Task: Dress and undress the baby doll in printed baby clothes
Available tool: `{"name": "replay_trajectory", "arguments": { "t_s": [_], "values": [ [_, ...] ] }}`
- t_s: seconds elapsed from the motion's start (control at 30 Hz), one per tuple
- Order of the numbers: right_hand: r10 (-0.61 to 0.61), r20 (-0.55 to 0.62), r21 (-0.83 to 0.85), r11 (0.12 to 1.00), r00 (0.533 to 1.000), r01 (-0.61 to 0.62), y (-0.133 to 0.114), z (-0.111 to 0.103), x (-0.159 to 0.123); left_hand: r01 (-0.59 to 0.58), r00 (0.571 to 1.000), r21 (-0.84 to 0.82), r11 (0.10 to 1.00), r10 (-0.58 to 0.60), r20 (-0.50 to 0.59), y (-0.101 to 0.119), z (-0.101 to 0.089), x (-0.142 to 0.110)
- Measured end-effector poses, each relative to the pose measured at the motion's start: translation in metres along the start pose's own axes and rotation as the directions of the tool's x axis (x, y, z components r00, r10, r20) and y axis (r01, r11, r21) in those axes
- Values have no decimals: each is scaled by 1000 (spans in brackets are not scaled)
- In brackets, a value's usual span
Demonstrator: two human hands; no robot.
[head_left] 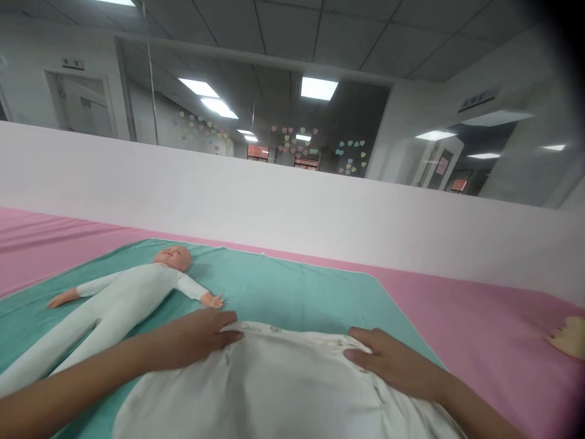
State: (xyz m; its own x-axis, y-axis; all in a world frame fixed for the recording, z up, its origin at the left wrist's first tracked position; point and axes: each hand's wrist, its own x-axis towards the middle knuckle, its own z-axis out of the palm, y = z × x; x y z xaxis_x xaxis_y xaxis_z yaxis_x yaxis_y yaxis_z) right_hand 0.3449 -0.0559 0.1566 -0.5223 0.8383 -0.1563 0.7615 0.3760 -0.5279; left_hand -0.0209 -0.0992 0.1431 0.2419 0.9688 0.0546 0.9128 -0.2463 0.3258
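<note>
A white cloth with a small printed pattern along its gathered top edge is stretched between my hands. My left hand pinches that edge at its left end, thumb and fingers closed on the fabric. At the right end, my right hand grips the same edge in the same way. The cloth's lower part runs out of the picture, so its full shape is hidden. Beyond my left forearm a baby doll in a white long-sleeved suit lies on its back, arms spread, one hand close to my left hand.
The doll lies on a teal sheet spread over a pink cover. A low white wall with glass or mirror above stands behind. Part of another doll-like hand or foot shows at the right edge.
</note>
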Motion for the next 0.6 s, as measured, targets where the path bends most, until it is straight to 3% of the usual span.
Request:
{"name": "replay_trajectory", "arguments": {
  "t_s": [0.03,0.1,0.17,0.23,0.3,0.4,0.6],
  "values": [
    [-26,7,-71,997,1000,27,10,3,29,-21,996,66,998,16,84,-7,7,29],
    [-16,-29,-239,971,999,9,27,10,85,30,989,195,980,-57,135,-20,25,84],
    [53,-137,-421,901,989,-107,42,17,127,78,993,233,969,-97,70,-29,45,126],
    [-8,-194,-458,885,981,-83,54,25,146,66,998,253,965,-67,-4,-35,65,146],
    [-98,-218,-388,922,971,6,63,36,141,0,994,269,963,29,-101,-37,83,142],
    [-179,-250,-315,944,952,94,75,64,107,-117,960,289,950,183,-213,-37,106,107],
    [-228,-277,-394,913,933,106,101,134,52,-286,925,264,921,337,-173,-29,136,29]
  ]
}}
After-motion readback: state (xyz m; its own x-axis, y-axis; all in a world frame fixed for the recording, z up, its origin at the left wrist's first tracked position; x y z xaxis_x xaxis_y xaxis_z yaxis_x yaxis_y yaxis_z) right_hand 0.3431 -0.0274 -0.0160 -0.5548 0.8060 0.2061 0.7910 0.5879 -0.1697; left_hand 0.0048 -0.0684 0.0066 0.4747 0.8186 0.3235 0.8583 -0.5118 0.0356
